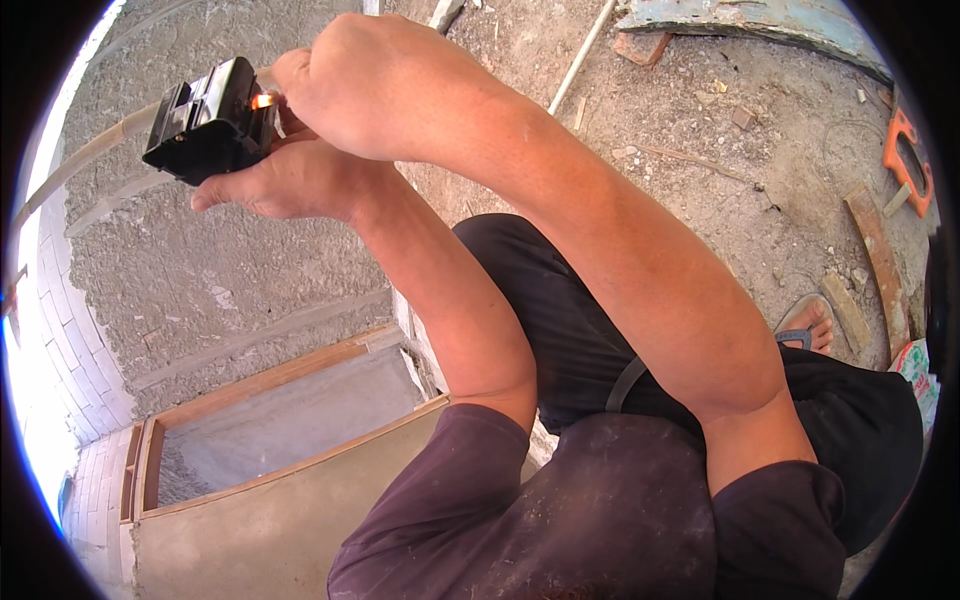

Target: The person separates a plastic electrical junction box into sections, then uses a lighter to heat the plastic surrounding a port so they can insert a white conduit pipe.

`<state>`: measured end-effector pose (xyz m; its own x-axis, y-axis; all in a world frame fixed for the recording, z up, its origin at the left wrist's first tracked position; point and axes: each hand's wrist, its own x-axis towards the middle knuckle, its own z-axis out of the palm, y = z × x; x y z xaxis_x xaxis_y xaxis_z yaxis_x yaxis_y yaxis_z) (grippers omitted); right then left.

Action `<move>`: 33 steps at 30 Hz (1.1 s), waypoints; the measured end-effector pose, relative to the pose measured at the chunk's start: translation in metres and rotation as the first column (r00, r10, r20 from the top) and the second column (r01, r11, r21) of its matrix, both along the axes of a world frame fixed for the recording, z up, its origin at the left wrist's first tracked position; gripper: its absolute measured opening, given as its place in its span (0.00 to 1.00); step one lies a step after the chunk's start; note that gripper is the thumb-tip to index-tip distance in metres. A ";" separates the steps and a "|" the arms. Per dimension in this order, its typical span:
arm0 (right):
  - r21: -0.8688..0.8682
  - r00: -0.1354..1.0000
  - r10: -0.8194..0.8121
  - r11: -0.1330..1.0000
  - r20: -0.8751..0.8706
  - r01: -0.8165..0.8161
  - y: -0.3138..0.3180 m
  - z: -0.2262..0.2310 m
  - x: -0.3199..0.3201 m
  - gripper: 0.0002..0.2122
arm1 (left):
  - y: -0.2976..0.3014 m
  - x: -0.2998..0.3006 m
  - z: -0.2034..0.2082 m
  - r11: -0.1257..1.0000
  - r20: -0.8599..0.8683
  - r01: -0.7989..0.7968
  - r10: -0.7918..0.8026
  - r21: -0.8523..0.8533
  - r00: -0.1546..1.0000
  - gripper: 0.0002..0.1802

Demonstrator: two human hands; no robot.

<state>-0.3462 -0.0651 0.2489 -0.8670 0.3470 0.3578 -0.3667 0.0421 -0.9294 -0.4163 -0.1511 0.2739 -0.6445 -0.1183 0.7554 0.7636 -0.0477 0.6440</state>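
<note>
My left hand point(285, 182) grips a black, glossy, box-shaped plastic thing point(205, 120) at the upper left, its thumb along the lower edge. The box is tilted, with ridges and slots on its top; its exact kind does not show. Close against its right side is my right hand point(350, 85), closed, with the back of the hand toward me. The right fingertips are mostly hidden, and so is whatever they hold. A small bright orange glow point(263, 101) shows between the box and the right fingers.
A rough cement wall point(250, 270) stands at left, above a wood-framed opening point(270, 375). On the dirt floor lie a saw with an orange handle point(905, 160), a wooden strip point(878, 265), a thin white pipe point(583, 55) and a weathered board point(750, 22).
</note>
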 end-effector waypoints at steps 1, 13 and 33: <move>-0.003 1.000 0.003 1.000 -0.003 -0.003 0.001 0.000 0.000 0.11 | 0.001 0.000 0.000 1.000 0.008 0.001 -0.001 0.005 1.000 0.42; 0.044 0.990 -0.097 0.994 -0.100 0.101 -0.008 -0.006 -0.013 0.11 | 0.001 0.000 -0.001 1.000 0.020 0.000 0.000 0.002 1.000 0.42; -0.146 0.999 -0.029 0.989 0.022 0.032 0.000 -0.003 -0.009 0.14 | 0.007 0.007 -0.003 0.999 -0.035 0.036 -0.038 -0.035 0.999 0.41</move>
<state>-0.3554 -0.0647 0.2458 -0.8619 0.4204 0.2835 -0.3483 -0.0844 -0.9336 -0.4096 -0.1437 0.2709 -0.6202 -0.0682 0.7814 0.7844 -0.0545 0.6178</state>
